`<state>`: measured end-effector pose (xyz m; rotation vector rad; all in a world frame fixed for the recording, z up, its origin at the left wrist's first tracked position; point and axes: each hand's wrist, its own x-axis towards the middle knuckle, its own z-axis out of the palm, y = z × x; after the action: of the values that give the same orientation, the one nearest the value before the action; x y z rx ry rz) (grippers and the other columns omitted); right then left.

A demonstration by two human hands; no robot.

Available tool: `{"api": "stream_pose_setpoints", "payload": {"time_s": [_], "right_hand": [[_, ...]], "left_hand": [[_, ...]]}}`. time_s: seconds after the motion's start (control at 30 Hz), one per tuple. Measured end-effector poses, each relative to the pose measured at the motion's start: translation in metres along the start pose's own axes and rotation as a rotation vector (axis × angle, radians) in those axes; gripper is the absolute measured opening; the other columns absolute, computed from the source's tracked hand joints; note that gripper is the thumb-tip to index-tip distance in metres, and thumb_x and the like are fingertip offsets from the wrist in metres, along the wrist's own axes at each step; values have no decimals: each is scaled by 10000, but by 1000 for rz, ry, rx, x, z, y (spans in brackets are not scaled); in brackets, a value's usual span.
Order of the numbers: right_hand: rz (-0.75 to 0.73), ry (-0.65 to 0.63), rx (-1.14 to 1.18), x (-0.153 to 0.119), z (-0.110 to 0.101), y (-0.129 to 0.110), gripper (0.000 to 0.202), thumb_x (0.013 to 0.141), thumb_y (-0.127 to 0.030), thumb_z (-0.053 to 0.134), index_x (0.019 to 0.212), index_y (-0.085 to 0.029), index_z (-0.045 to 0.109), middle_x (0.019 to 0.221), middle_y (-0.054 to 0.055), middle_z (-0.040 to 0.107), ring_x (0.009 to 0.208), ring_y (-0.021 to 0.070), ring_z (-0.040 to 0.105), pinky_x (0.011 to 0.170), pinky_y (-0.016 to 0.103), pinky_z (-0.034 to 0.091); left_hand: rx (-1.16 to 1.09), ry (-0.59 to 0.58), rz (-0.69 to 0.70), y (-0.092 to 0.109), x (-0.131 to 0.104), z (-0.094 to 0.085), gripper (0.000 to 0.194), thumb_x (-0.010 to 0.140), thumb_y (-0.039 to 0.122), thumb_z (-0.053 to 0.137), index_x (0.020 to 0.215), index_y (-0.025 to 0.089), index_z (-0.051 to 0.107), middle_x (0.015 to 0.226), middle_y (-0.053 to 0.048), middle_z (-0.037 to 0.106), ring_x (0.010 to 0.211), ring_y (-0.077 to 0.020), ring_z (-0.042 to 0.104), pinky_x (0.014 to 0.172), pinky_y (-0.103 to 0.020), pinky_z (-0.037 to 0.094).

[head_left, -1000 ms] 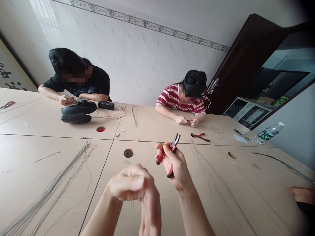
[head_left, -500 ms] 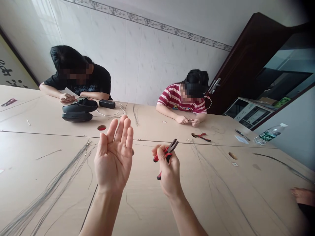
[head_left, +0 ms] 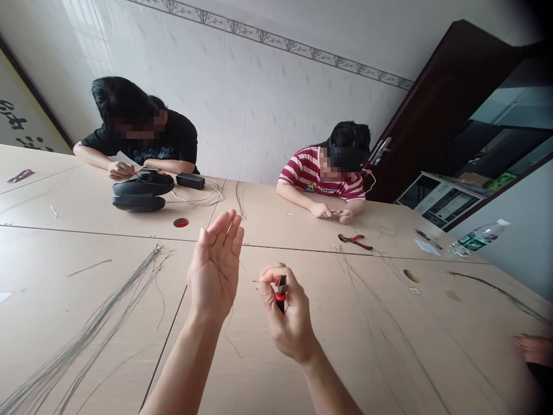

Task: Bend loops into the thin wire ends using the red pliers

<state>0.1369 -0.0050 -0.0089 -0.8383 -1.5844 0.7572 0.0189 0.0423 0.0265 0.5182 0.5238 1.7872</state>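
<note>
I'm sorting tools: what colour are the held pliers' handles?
The handles show red and black, head view.

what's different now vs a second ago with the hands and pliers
The left hand, bent over at the wrist a second ago, has opened out with its palm showing and fingers pointing away. The right hand has turned the pliers, so their jaws point more towards the camera; it has not let go. The wire bundle and the bottle stayed put.

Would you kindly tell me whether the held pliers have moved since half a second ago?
Yes: the held pliers moved leftward and lower in view, farther from the bottle.
</note>
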Motion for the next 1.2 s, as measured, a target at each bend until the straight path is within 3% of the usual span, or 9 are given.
{"api": "stream_pose_setpoints", "payload": {"time_s": [0.27,0.53,0.73,0.87,1.2], "right_hand": [[-44,86,-29,2,-7,2,103,983,-198,459,884,-227,458,828,3,485,727,136,461,632,269,378],[-44,181,-60,6,-12,7,114,978,-193,477,868,-222,473,826,-15,487,651,103,434,626,250,403],[-63,228,-47,9,-11,8,112,988,-207,461,878,-226,468,801,-26,489,675,104,486,712,260,467],[-31,266,-71,9,-11,13,124,985,-227,476,862,-224,459,773,-24,489,659,112,493,662,258,463],[-25,311,-190,8,-11,17,111,982,-248,479,875,-224,460,779,-11,525,696,126,513,619,246,429]], "left_hand": [[383,-381,-44,-10,-13,-1,422,1006,411,418,1012,144,745,1207,-117,708,1196,-257,608,1026,-380,490],[859,-573,51,-8,-19,-2,431,1025,417,353,930,196,711,1084,-44,725,981,-171,648,913,-302,495],[1034,-556,76,-8,-21,0,435,1016,435,332,827,175,625,911,-54,696,778,-157,614,774,-305,497],[1065,-534,25,-11,-23,0,389,1007,422,344,800,191,578,795,-23,653,748,-160,596,745,-303,475],[1048,-443,-42,-9,-26,0,179,904,169,396,771,213,506,608,62,449,532,-105,356,505,-235,300]]}}
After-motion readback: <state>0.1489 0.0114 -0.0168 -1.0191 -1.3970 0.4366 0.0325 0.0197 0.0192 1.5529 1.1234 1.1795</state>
